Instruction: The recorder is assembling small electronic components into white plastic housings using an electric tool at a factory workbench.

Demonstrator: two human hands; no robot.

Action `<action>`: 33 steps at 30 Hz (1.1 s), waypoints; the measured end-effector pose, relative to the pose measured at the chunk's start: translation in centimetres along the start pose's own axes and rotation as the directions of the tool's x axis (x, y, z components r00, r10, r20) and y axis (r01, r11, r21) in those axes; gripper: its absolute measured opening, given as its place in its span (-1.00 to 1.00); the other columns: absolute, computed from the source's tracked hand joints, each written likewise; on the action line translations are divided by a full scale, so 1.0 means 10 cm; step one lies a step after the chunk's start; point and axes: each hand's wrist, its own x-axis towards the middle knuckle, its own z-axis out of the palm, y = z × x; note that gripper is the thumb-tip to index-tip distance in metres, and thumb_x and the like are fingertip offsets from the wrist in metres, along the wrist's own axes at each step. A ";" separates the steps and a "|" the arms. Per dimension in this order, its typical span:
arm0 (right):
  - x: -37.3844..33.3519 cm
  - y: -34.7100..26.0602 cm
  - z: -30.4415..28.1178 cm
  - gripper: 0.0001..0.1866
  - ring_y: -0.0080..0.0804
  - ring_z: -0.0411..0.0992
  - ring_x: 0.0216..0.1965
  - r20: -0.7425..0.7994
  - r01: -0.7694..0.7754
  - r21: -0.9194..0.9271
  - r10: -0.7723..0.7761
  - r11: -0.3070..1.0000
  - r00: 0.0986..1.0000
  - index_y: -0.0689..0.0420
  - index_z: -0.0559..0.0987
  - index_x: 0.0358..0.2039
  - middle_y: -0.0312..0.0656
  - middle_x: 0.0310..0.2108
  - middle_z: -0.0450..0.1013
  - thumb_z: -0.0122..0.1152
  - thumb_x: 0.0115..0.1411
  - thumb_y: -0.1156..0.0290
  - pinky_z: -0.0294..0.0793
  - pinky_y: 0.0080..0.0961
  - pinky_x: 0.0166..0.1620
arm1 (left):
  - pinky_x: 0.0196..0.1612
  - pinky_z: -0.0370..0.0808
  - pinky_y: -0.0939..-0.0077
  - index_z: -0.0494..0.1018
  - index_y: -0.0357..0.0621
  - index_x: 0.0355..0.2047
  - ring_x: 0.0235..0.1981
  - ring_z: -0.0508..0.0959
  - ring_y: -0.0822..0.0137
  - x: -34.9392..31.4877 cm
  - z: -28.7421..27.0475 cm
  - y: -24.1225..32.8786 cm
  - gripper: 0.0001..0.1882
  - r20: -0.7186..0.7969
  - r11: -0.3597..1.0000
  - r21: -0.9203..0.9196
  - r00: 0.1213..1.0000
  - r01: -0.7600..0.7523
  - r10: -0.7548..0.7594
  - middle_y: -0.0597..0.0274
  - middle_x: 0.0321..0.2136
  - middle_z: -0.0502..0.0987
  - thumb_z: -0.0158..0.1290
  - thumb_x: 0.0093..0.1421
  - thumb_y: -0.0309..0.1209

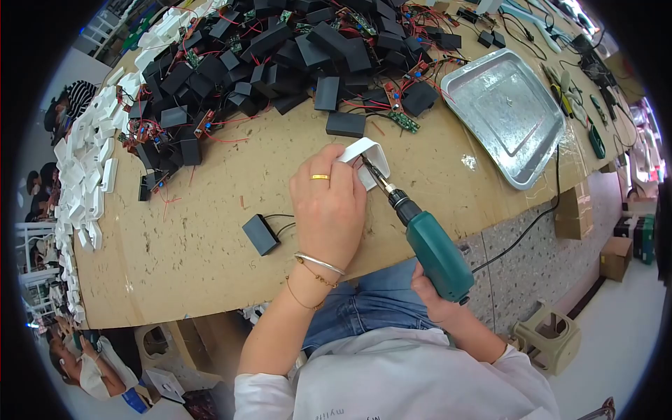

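My left hand (327,199) is closed on a white plastic housing (372,150), holding it on the cardboard-covered table. My right hand (432,297) wraps round a green electric screwdriver (439,255) from below. The driver's tip slants into the open side of the housing, and the exact contact point is too small to make out. Beside my left wrist lies a black box (261,234); its two dark wires run under that hand. Just beyond the housing are another black box (345,124) and a small green circuit board (404,122).
A big heap of black boxes (301,52) with red wires and boards fills the table's far side. White housings (77,175) line the left edge. At right sit a metal tray (462,91) and pliers (560,98). A black cord (521,245) trails off the edge near a stool (549,336).
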 end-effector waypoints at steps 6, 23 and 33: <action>0.01 -0.01 0.01 -0.50 -0.53 0.46 -0.55 -0.031 -0.027 0.040 0.029 0.999 0.999 0.32 0.43 -0.08 -0.27 -0.55 0.48 0.39 0.07 0.30 0.45 -0.59 -0.41 | -0.14 0.34 0.22 0.40 -0.24 -0.38 -0.17 0.44 0.09 0.01 -0.01 0.00 -0.83 0.011 1.000 0.025 1.000 -0.004 0.004 0.14 -0.13 0.44 0.12 -0.01 -0.57; 0.03 -0.12 0.02 -0.71 -0.50 0.37 -0.52 -0.043 -0.132 0.133 0.139 0.982 0.989 0.22 0.51 -0.32 -0.26 -0.50 0.41 0.36 0.11 0.29 0.38 -0.55 -0.40 | -0.12 0.35 0.22 0.40 -0.23 -0.37 -0.17 0.44 0.09 0.00 0.00 0.00 -0.80 0.008 1.000 0.007 1.000 0.012 -0.012 0.16 -0.13 0.44 0.13 -0.06 -0.57; 0.02 -0.11 0.03 -0.72 -0.49 0.37 -0.54 -0.072 -0.136 0.176 0.151 0.975 0.986 0.20 0.52 -0.34 -0.27 -0.52 0.41 0.36 0.10 0.27 0.37 -0.57 -0.41 | -0.10 0.35 0.21 0.39 -0.24 -0.38 -0.16 0.44 0.07 0.00 -0.01 0.00 -0.79 0.031 1.000 0.010 0.999 0.009 -0.009 0.14 -0.12 0.44 0.13 -0.08 -0.56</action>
